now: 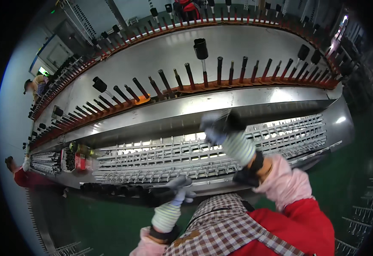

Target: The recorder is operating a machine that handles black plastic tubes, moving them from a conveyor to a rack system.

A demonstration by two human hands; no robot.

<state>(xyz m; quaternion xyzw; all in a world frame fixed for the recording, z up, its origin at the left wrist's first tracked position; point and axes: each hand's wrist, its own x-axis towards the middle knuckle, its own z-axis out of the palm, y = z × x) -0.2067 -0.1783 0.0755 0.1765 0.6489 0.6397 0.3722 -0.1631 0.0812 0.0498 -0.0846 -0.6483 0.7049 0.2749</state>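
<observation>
one dark cup (234, 121) at my blurred right hand (214, 128)
i cannot tell whether those fingers are closed on it; my left hand (179, 187) has its fingers partly apart, just beside a row of black cups (114, 189) too blurred to count. metal racks (165, 158) lie left of my right hand; beyond it, one upright cup (200, 49) tops a peg (205, 79).

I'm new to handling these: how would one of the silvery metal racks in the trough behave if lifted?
One of the metal racks would probably stay stiff, given its long metallic bars. Its short prongs could snag neighbours, since the racks lie close together.
</observation>
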